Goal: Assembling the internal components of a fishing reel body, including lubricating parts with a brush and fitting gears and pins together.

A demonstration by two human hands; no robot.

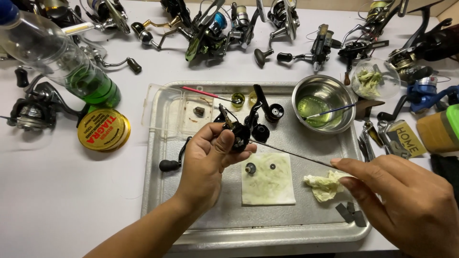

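head view. left hand (210,155) curled tight around a black reel body (237,135), fingers wrapped under it, thumb across the front; it is held up over the metal tray (158,191). right hand (406,205) pinched closed on the near end of a thin rod (291,154), thumb and forefinger pressed together; the rod's far tip touches the reel body, at the left hand's fingertips.

just below the left hand's fingertips, a stained paper square (267,186) lies flat on the tray with a small gear (250,167) and a small washer (272,166) on it. between the two hands, a crumpled tissue (325,185). beyond the right hand, a steel bowl (306,91) with greenish liquid, a brush (330,112) leaning in it. beyond the left hand, a clear plastic lid (167,107) and a red-handled brush (205,93). left of the left hand, off the tray, a round yellow tin (103,129) and a green-tinted bottle (67,67) on the desk (57,200). many fishing reels (210,33) sit along the far desk edge.
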